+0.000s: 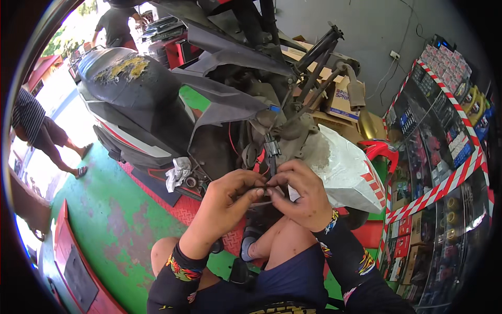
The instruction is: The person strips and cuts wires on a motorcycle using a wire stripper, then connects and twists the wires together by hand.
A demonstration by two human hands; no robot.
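Note:
Both hands meet in front of a partly stripped scooter, whose inner parts show. My left hand is closed, thumb and fingertips pinching a small, thin dark piece that looks like part of a wire. From the other side, my right hand pinches at the same piece. Fingers hide most of it. Just beyond the fingertips hangs a dark and silvery connector-like part among the scooter's wiring. A white body panel with red marks lies right of my right hand.
A crumpled white cloth rests on the scooter's footboard, left of my hands. Its worn black seat is farther left. A glass display case edged in red-white tape stands right. Cardboard boxes sit behind. Two people are at the left.

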